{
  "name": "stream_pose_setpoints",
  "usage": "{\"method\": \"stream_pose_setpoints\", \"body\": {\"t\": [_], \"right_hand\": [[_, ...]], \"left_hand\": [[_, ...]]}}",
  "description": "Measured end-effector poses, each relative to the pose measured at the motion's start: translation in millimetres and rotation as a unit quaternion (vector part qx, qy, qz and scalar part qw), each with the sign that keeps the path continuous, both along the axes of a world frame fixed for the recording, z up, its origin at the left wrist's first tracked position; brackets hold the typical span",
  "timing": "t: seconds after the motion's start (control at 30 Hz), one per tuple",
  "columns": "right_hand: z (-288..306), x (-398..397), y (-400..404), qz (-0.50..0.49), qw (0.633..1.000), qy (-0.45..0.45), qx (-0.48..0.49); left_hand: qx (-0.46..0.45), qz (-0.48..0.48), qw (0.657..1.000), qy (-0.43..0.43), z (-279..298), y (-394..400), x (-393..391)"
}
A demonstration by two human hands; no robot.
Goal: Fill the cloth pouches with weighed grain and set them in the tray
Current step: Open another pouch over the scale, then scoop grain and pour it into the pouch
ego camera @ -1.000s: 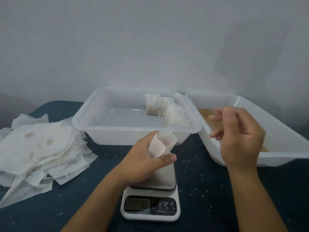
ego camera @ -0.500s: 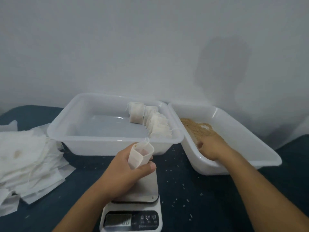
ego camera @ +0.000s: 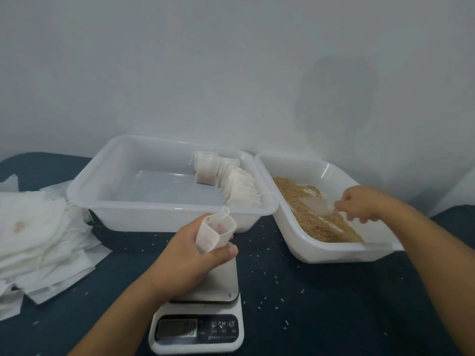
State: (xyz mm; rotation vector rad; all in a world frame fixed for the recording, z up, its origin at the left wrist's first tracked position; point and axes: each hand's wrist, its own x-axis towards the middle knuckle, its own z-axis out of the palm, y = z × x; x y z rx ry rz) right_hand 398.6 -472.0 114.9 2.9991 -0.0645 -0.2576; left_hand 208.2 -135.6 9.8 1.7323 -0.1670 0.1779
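Half a second ago your right hand (ego camera: pixel 359 205) was buried in the brown grain (ego camera: pixel 308 217); now it has come up and grips a small translucent plastic scoop (ego camera: pixel 317 205) just above the heap, so a load looks about to travel left. Your left hand (ego camera: pixel 190 255) keeps its curled grip on the open white cloth pouch (ego camera: pixel 215 235), mouth up, over the steel platter of the white digital kitchen scale (ego camera: pixel 199 322) (its display is too blurred to read). Filled white pouches (ego camera: pixel 231 182) line the right wall of the clear plastic tray (ego camera: pixel 108 204), with plenty of floor bare. Flat white empty pouches (ego camera: pixel 38 242) are stacked at your left, and stray grains dot the dark blue tabletop (ego camera: pixel 321 304). Only the rim of the white grain tub (ego camera: pixel 321 255) lies between scoop and pouch.
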Motion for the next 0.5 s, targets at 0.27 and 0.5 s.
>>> {"method": "stream_pose_setpoints", "body": {"t": [0.27, 0.5], "right_hand": [[1.6, 25.1, -33.4, -0.073, 0.993, 0.009, -0.089], [-21.8, 51.4, -9.6, -0.094, 0.979, -0.001, 0.183]], "left_hand": [[0.001, -0.005, 1.0, -0.005, 3.3, -3.1, -1.3], [-0.005, -0.006, 1.0, -0.001, 3.7, -0.3, -1.4]]}}
